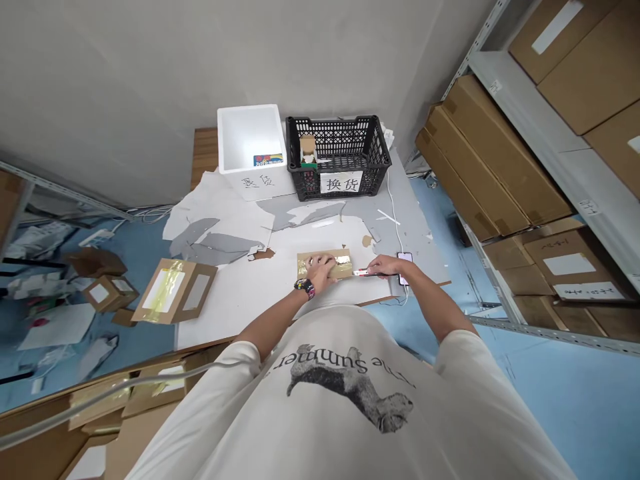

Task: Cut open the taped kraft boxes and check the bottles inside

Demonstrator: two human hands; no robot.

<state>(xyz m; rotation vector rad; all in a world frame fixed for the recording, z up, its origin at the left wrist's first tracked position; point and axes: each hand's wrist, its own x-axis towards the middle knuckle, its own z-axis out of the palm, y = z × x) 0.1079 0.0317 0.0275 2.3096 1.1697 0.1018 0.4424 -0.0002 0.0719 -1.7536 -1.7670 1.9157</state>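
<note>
A small flat cardboard box (pixel 342 262) sealed with shiny tape lies on the white-covered table (pixel 225 303) near my body. My left hand (pixel 321 270) presses down on its left part, fingers curled over the top and holding it. In my right hand (pixel 383 265) is a utility knife (pixel 361 272), gripped with its blade pointing left. The blade's tip meets, or nearly meets, the right end of the box; exact contact is too small to tell. Just right of my right hand lies a phone (pixel 405 267) with a white cable.
A white foam box (pixel 253 180) and a black plastic crate (pixel 340 190) stand at the back against the wall. One taped carton (pixel 175 290) sits at the table's left edge. Shelves of cartons (pixel 490 153) rise on the right. Torn paper covers the tabletop.
</note>
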